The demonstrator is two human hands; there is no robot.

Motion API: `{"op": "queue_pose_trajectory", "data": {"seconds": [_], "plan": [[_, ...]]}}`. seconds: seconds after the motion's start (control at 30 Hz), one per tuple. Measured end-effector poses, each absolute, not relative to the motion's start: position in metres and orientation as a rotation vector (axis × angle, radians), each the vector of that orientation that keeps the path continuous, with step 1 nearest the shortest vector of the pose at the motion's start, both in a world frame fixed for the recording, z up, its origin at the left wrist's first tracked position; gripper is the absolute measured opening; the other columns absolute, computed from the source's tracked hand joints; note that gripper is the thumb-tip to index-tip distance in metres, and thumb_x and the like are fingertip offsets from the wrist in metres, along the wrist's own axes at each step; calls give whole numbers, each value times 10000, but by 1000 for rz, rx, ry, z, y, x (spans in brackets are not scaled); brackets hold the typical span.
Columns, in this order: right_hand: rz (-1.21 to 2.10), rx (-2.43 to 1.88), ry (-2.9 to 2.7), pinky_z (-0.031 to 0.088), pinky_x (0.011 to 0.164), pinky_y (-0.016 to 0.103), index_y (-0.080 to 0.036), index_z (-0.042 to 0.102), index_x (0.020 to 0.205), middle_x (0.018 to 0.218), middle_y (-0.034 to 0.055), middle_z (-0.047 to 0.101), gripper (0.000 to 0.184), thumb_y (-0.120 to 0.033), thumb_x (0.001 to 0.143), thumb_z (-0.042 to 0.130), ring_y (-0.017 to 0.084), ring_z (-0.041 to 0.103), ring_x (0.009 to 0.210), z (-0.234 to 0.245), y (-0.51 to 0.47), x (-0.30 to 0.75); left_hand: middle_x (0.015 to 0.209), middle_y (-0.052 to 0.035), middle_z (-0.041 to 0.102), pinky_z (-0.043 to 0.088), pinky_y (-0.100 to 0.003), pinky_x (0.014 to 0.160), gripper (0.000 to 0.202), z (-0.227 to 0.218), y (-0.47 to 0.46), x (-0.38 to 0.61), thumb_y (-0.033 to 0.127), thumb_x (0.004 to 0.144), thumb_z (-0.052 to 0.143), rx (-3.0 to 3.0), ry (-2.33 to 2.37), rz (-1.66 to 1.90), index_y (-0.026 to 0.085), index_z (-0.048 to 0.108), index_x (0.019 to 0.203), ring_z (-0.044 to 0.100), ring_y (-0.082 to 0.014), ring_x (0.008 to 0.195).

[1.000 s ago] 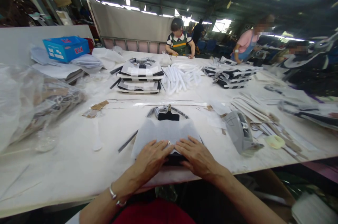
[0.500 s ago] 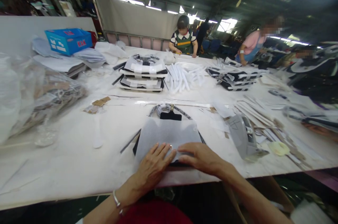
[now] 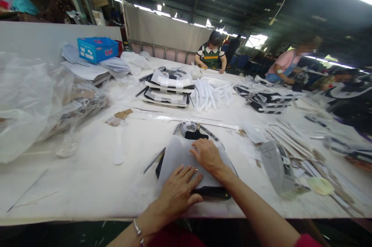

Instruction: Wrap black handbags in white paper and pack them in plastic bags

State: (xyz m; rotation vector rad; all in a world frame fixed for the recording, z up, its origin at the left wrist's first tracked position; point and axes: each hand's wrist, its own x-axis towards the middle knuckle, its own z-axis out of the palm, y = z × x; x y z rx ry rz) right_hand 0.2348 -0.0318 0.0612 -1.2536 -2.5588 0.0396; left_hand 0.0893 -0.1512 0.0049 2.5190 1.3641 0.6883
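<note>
A black handbag (image 3: 215,192) lies flat on the table before me, mostly hidden under a thin white sheet (image 3: 174,154). My left hand (image 3: 179,190) rests on the sheet's lower left, palm down with its fingers stretched out. Higher up, my right hand (image 3: 208,156) lies over the sheet, fingers extended and slightly bent, close to a black tab (image 3: 196,135) with a gold-coloured fitting. A small gold-coloured clasp (image 3: 197,171) shows through the sheet between my hands. Behind the tab is a wrapped strap (image 3: 213,133); a dark strip (image 3: 154,160) sticks out at left.
Stacked bags (image 3: 168,88) stand at the back, beside white rolls (image 3: 205,94) and another bag stack (image 3: 269,97). A tape dispenser (image 3: 273,165) sits at right, near paper strips. Plastic bags (image 3: 31,103) and a blue box (image 3: 97,50) are left. Co-workers stand beyond the table.
My right hand has moved from the sheet's lower edge up toward the black tab. My left hand stays on the sheet. The camera view has turned a little left.
</note>
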Motion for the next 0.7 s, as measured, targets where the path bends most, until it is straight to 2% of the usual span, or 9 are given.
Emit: {"op": "queue_pose_trajectory", "data": {"seconds": [0.1,0.2,0.27,0.33,0.43,0.57,0.63,0.7], "plan": [[55,-1177,-2563,437,862,360,-207,667,1080,1072,78,701,194,-303,937,578,234,601,979,30,-37,249,1296,-33,642,411,-421,1096,338,13,-146,84,408,990,429,2247,1356,799,278,586,1259,580,-213,1212],[61,-1177,-2508,429,887,380,-200,650,1134,1113,95,690,250,-345,948,565,243,590,1019,14,-36,254,1087,-12,725,522,-299,929,332,22,-133,74,250,1001,314,1864,1409,894,236,615,1140,667,-149,1021],[58,-1182,-2488,422,894,379,-201,646,1139,1116,92,688,256,-354,954,555,242,587,1026,11,-36,253,1014,-28,723,550,-253,788,267,28,-122,69,175,952,354,1781,1494,828,199,597,1060,691,-135,873],[40,-1188,-2470,415,900,374,-199,639,1144,1121,90,683,263,-361,959,546,240,584,1034,12,-37,252,1031,-42,706,544,-239,712,203,33,-109,68,132,886,444,1916,1592,654,184,568,1038,686,-127,778],[-7,-1198,-2435,408,896,362,-193,637,1128,1105,95,680,264,-370,974,516,235,581,1035,13,-40,252,979,-58,705,532,-269,697,209,38,-89,80,125,850,524,2154,1680,445,173,552,1051,690,-171,790],[-45,-1270,-2414,399,878,353,-210,646,1076,1056,79,683,217,-300,995,465,226,581,1015,12,-42,255,877,-126,695,531,-356,681,285,36,-74,106,32,890,361,2256,1813,355,109,557,1082,697,-254,793],[-89,-1329,-2385,387,898,376,-213,640,1097,1053,78,678,218,-304,989,475,235,574,1019,12,-42,255,943,-154,685,534,-391,719,325,32,-74,112,19,897,319,2307,1852,336,105,570,1085,692,-270,844],[-130,-1364,-2354,373,924,402,-210,634,1126,1049,85,672,238,-329,983,485,246,566,1018,12,-43,255,1109,-180,656,508,-458,869,330,26,-76,112,53,920,329,2402,1866,382,115,583,1120,645,-296,1048]]}}
